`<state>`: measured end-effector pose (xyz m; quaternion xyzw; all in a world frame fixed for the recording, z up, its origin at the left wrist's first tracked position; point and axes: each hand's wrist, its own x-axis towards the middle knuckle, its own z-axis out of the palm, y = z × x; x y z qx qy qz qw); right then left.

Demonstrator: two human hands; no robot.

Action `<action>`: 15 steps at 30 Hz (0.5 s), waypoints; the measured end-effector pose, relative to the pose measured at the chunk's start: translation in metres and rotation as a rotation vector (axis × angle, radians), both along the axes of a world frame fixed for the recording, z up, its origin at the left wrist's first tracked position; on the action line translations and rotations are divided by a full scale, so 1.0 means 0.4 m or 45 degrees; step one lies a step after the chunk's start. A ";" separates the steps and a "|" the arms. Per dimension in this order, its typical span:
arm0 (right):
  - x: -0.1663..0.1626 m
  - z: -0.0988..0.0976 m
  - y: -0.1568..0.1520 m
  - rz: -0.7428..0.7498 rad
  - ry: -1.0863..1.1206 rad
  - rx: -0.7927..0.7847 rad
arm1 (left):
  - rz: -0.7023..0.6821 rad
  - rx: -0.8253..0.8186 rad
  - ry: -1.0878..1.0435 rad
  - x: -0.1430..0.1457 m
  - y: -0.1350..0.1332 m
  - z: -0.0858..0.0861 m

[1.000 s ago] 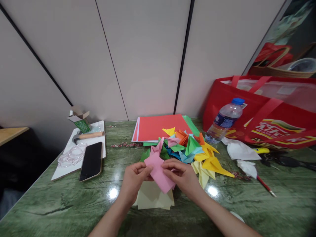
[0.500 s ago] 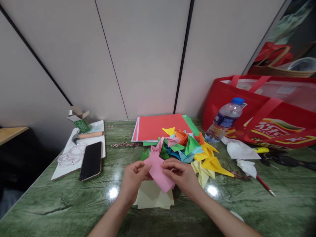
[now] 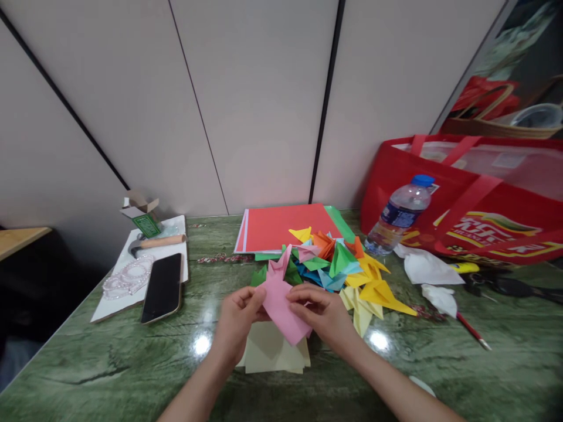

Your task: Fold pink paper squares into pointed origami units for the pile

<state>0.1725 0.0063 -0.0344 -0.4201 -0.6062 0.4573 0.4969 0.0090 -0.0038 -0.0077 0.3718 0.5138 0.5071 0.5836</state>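
A sheet of pink origami paper (image 3: 285,310), partly folded with a narrow pleated point at its far end, is held between both hands. My left hand (image 3: 241,316) pinches its left edge between thumb and fingers. On the opposite edge, my right hand (image 3: 319,308) is closed with thumb and fingertips on the paper. Beneath it lies a stack of cream paper (image 3: 275,354). Just beyond the hands is a heap of folded paper pieces (image 3: 338,261) in green, blue, orange and yellow. Some of the heap is hidden behind the pink paper.
Coloured sheets (image 3: 285,225) lie at the back. A water bottle (image 3: 398,214) stands before a red bag (image 3: 475,205) on the right, near tissues (image 3: 428,266) and a pencil (image 3: 472,329). To the left are a phone (image 3: 162,287), a hammer-like tool (image 3: 160,241), beads (image 3: 127,278) and a small box (image 3: 143,217).
The pink paper has shifted very slightly, its near corner a little lower. Both hands keep their hold on its edges, and everything else stays in place.
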 end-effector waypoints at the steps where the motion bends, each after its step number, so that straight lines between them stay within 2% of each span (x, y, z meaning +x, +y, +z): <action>1: 0.001 -0.001 0.001 -0.007 0.015 -0.003 | -0.051 -0.024 0.003 0.004 -0.002 0.000; 5: 0.002 -0.004 0.003 -0.024 0.087 -0.016 | -0.307 -0.074 0.066 0.025 -0.016 -0.006; 7: 0.002 -0.003 0.003 -0.018 0.106 -0.020 | -0.352 -0.073 0.077 0.033 -0.022 -0.013; 15: 0.006 0.006 0.007 0.044 0.125 -0.068 | -0.208 -0.134 -0.004 0.025 -0.014 -0.020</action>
